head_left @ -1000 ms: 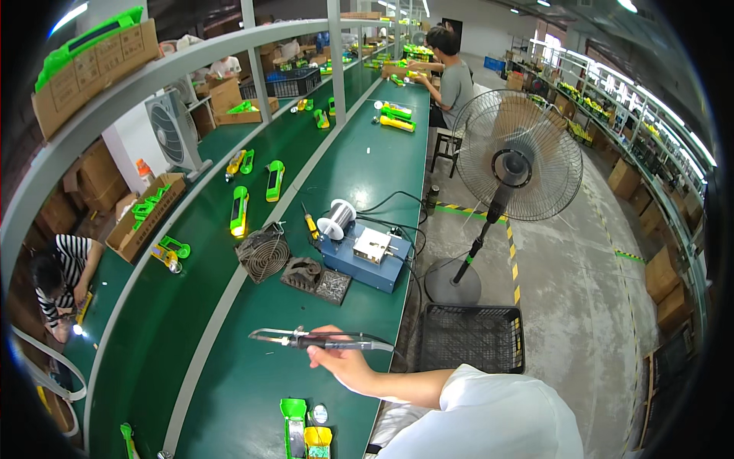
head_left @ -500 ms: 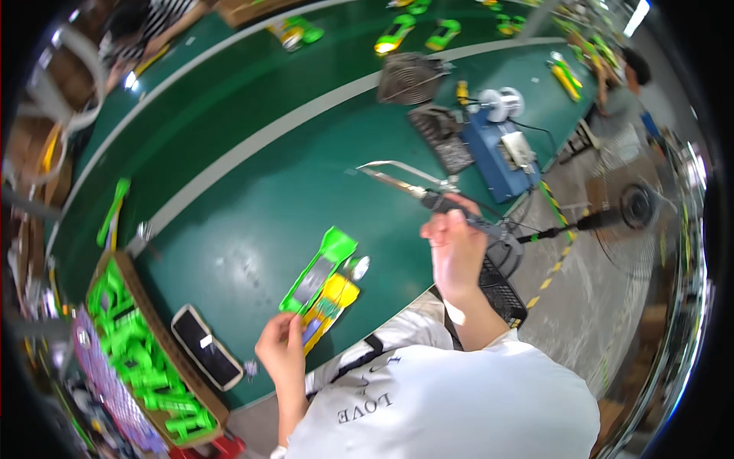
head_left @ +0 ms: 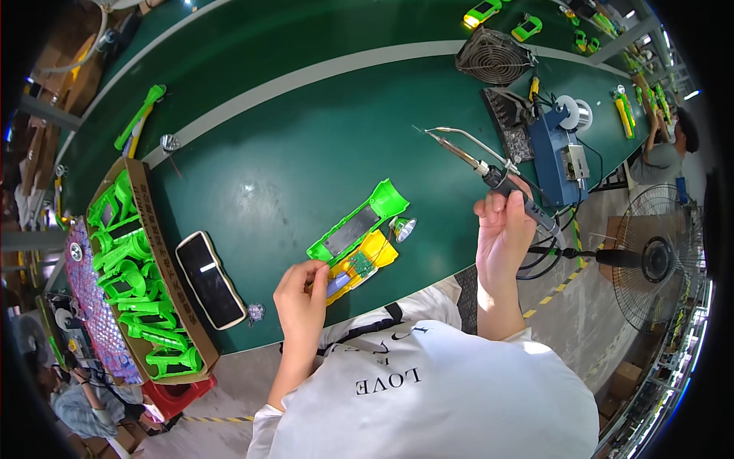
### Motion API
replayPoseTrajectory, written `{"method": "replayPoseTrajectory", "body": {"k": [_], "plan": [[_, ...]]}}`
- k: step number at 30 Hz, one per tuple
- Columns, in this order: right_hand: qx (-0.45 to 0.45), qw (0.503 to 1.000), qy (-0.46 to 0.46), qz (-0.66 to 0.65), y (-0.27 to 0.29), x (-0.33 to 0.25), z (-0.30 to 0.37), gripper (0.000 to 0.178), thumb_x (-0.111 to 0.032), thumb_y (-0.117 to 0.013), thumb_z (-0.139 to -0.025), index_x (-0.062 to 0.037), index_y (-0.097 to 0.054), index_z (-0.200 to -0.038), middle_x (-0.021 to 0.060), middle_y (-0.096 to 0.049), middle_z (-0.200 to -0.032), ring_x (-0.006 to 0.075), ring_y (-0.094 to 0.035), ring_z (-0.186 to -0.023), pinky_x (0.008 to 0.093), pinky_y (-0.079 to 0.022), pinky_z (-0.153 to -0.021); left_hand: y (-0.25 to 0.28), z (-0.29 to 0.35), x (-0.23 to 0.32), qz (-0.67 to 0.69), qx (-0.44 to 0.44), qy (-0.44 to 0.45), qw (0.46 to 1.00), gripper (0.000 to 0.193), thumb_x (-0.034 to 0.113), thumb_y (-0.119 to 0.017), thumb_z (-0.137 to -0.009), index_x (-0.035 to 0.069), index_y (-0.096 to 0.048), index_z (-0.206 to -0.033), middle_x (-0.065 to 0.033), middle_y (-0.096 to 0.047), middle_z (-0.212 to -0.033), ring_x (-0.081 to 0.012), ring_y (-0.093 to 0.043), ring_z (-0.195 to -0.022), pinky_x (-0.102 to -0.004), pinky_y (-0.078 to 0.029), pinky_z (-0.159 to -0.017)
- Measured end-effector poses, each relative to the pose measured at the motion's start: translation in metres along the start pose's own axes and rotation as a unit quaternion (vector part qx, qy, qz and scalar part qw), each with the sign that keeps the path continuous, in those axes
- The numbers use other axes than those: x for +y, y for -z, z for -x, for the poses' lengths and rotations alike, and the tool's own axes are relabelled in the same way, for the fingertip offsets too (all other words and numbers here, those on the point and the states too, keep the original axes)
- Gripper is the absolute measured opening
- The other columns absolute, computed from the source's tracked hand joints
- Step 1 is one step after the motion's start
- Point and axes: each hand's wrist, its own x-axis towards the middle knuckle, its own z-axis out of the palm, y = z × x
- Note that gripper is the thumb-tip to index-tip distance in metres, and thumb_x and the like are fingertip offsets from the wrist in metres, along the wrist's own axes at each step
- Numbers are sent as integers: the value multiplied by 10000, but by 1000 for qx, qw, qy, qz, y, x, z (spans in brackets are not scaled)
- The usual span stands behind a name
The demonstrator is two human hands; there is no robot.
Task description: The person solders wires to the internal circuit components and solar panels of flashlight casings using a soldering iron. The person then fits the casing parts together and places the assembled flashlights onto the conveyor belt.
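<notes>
My right hand (head_left: 505, 233) is closed round the dark handle of a soldering iron (head_left: 489, 174). A thin metal tube runs beside the iron's shaft, with a fine wire end near the tip, all raised above the green bench. My left hand (head_left: 302, 297) pinches the near end of an opened flashlight. Its green housing half (head_left: 358, 223) lies inner side up, next to the yellow half (head_left: 380, 249). In the yellow half sit a green circuit board (head_left: 361, 265) and a bluish cylinder (head_left: 336, 284). A round reflector lamp (head_left: 405, 229) lies beside the halves on thin wires. The left fingertips partly hide the housing end.
To the left stand a cardboard box (head_left: 153, 229) of green housings and a phone (head_left: 211, 280). Another reflector (head_left: 170, 143) lies beyond. A blue soldering unit (head_left: 556, 157) with a solder spool (head_left: 575, 113), a square fan (head_left: 495, 57) and a floor fan (head_left: 654, 260) are right. Other people work nearby.
The view has turned, so the bench things appear farther right and higher. The iron, still in my right hand, points more steeply upward. My left hand stays at the flashlight's near end.
</notes>
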Motion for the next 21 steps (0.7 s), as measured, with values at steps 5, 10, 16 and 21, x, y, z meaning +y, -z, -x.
{"method": "replayPoseTrajectory", "body": {"k": [5, 10, 16, 21], "plan": [[-23, 1000, 5, 19, 0, 1, 1, 215, -146, -443, -882, 18, -480, -1016, 29, -468, -668, 80, -404, -561, 253, -400, -579, 0, 2, -7, -34, -5, 13, 999, 64, 39, -586, -780, -20, -563, -788, -94, -595, -699, -142, -575, -569, -244, -450, -516], [-61, 996, -6, 66, 2, 6, -3, 182, -134, -475, -868, 15, -494, -972, 33, -474, -656, 90, -413, -549, 235, -376, -548, -3, -1, -9, -18, 25, -5, 1000, 78, 50, -583, -788, -18, -553, -810, -89, -606, -685, -132, -576, -548, -240, -443, -509], [-134, 981, -52, 132, -6, 12, 7, 157, -38, -563, -779, -12, -497, -919, 10, -495, -699, 27, -415, -537, 153, -323, -465, -6, -3, -7, -9, 4, 46, 999, 78, 29, -585, -784, -37, -566, -821, -82, -612, -693, -103, -605, -607, -201, -453, -529], [-194, 961, -70, 185, -12, 20, 15, 188, 19, -574, -755, -12, -494, -922, 5, -508, -764, 9, -437, -606, 139, -337, -511, -3, -6, -8, -54, -8, 8, 998, 76, 65, -600, -757, -1, -586, -792, -117, -591, -664, -201, -574, -539, -289, -443, -508]]}}
